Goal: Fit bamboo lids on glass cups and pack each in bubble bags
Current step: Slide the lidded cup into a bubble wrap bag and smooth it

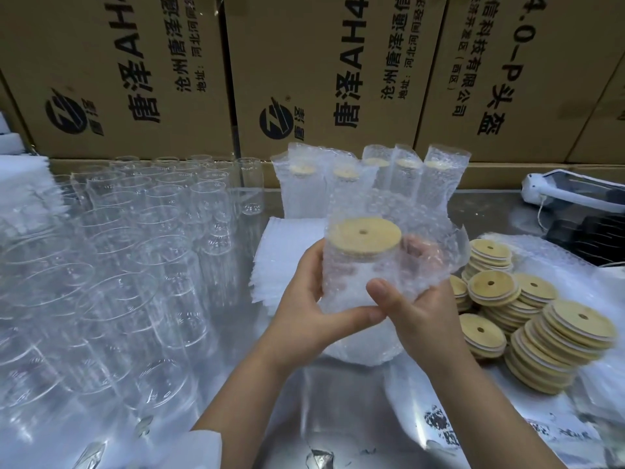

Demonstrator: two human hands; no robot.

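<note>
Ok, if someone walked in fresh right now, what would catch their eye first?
Dead centre, the left hand and right hand grip a bubble bag holding a lidded cup. A crowd of bare glass cups fills the left, and leaning stacks of spare bamboo lids sit at the right. Five bagged cups stand in a row at the back, in front of big cardboard boxes.

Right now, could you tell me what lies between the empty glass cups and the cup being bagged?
The head view shows a stack of flat white bags there, behind the left hand gripping the cup.
</note>
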